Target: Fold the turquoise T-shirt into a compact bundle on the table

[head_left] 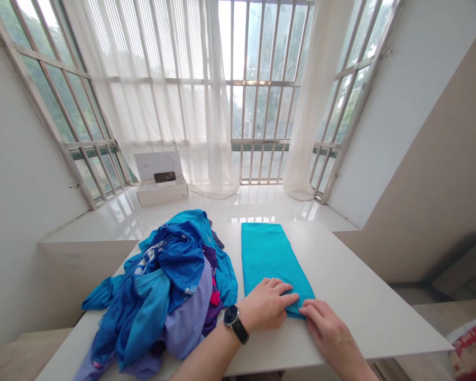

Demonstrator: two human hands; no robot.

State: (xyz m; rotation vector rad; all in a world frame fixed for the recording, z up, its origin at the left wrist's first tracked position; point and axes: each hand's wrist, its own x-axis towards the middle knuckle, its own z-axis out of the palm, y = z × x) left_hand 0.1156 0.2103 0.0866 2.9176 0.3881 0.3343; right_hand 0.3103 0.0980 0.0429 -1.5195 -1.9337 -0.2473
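Lookin' at a folded turquoise cloth lying flat on a white table, a bit right of the middle of the scene, stretched out long from near to far. Pretty neat rectangle tbh, w/ the far end close to the table's far edge. Near end under both hands.

Left hand laid palm-down on the near part, fingers loosely spread, nothing gripped. Right hand at the near right corner w/ fingertips touching the fabric, fingers bent. Can't tell if pinching the edge or just pressing on it. Black-strapped watch on the left wrist btw.

Just left of the cloth, w/ only a narrow gap between: a big messy pile of clothes. Mostly blues, plus a lavender garment on the near side, bits of purple & pinkish red poking out on the right, white print on the darker blue stuff.

Far side, past the table: a shiny white windowsill. Open white box on the left part of it, lid up, w/ a dark-screened phone on top. Sheer white curtains left & right, metal bars across the windows. Far right, near edge of view: a red & beige bag-like thing, too cut off to ID.
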